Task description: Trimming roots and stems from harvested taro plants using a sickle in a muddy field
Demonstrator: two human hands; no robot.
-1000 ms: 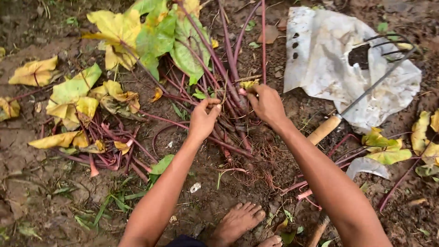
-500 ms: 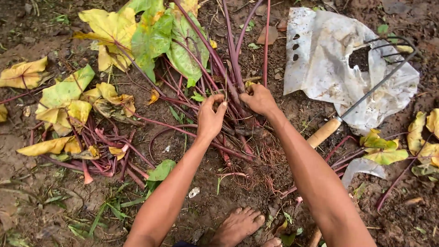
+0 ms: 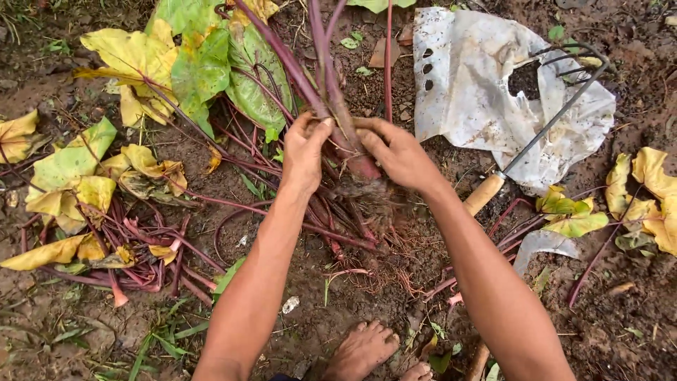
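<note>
With both hands clamped round the plant base, left hand (image 3: 305,152) and right hand (image 3: 396,152) squeeze the purple stalk bunch (image 3: 337,116) just above its root clump (image 3: 367,194), which sits on the soil (image 3: 338,310); risk, I'd judge: stalks snap at the base; hand fork (image 3: 539,137) lies near the right forearm; bare foot (image 3: 360,349) close below.

Bare, damp brown soil (image 3: 620,324) in daylight, strewn with yellowed leaves (image 3: 134,56) and grass (image 3: 162,339).

Two hands (image 3: 305,152), one fork (image 3: 543,127), maybe.
</note>
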